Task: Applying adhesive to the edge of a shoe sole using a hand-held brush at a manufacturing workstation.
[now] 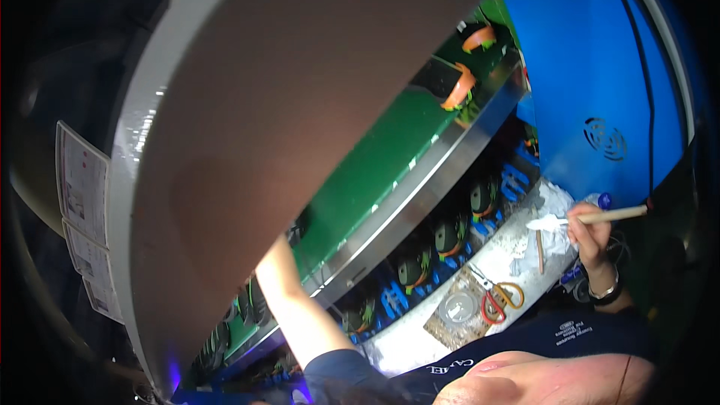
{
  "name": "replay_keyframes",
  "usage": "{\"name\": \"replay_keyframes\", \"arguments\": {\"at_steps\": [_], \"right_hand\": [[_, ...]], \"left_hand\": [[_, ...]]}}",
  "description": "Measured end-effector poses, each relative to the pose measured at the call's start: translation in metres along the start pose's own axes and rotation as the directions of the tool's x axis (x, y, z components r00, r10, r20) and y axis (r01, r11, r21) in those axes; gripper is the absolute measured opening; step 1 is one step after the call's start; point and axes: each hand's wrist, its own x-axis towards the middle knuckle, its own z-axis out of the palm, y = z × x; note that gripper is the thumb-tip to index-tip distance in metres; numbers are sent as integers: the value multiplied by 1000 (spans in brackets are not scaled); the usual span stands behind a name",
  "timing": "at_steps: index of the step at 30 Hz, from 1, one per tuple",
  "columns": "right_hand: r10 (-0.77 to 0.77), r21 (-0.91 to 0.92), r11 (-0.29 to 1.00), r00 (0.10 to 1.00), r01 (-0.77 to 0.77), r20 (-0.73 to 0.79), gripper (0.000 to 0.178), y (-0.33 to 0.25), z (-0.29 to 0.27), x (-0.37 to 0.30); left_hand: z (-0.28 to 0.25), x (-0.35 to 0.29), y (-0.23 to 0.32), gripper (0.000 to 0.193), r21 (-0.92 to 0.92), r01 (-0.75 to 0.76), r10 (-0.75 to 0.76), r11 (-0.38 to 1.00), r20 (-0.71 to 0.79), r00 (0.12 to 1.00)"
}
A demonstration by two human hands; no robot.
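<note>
My right hand is closed around the pale wooden handle of a brush. The brush's white tip points left, over crumpled white sheeting on a pale curved ledge. My left forearm reaches up beneath a large brown-grey panel. That panel hides the left hand, so its fingers and anything in them cannot be seen. Just below the brush tip lies a thin brown stick. Scissors with red and orange handles rest on the ledge, beside a clear round dish on a stained brown board.
A green conveyor belt with a metal edge runs diagonally under the panel, carrying dark and orange shoe parts. Below it, several dark shoe-like pieces sit on blue holders. A blue cabinet wall stands at the right.
</note>
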Motion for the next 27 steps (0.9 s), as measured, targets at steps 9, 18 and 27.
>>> {"name": "replay_keyframes", "arguments": {"at_steps": [9,18,27], "right_hand": [[4,173,984,978,-40,207,12,6,17,5],[136,176,966,949,-191,285,10,-2,13,-29],[258,-192,965,738,-176,623,9,75,60,-41]], "left_hand": [[-100,-98,68,80,-320,-110,236,941,387,891],[-90,-91,131,55,-538,60,301,841,556,775],[-113,-198,61,58,-923,386,454,8,347,821]]}}
